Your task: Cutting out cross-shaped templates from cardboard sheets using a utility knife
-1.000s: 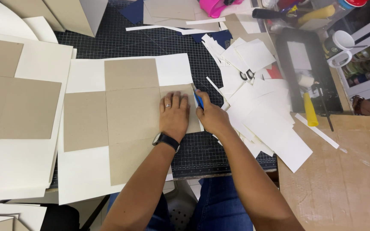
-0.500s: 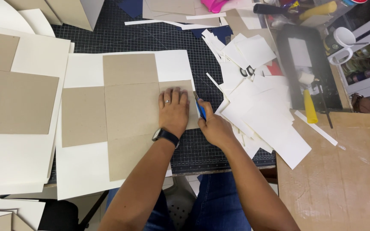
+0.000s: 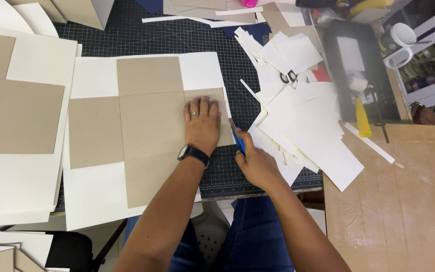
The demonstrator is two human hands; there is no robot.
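My left hand (image 3: 202, 125) lies flat, fingers apart, on the right grey cardboard panel (image 3: 225, 103) of a cross-shaped set of panels glued on a white paper sheet (image 3: 96, 196). A ring and a black wristwatch are on that hand and arm. My right hand (image 3: 258, 161) is closed on a blue utility knife (image 3: 237, 138), its blade at the panel's right edge near the lower corner. Both rest over the dark gridded cutting mat (image 3: 247, 176).
A heap of white paper offcuts (image 3: 303, 121) lies right of the knife. A black tray (image 3: 358, 70) with a yellow-handled roller (image 3: 362, 118) sits beyond it. More cardboard-on-paper sheets (image 3: 21, 116) are stacked left. A brown board (image 3: 404, 211) covers the right table.
My right hand has drawn the knife toward me along the panel's right edge. My left hand has stayed pressed on the cardboard. The view shifted slightly.
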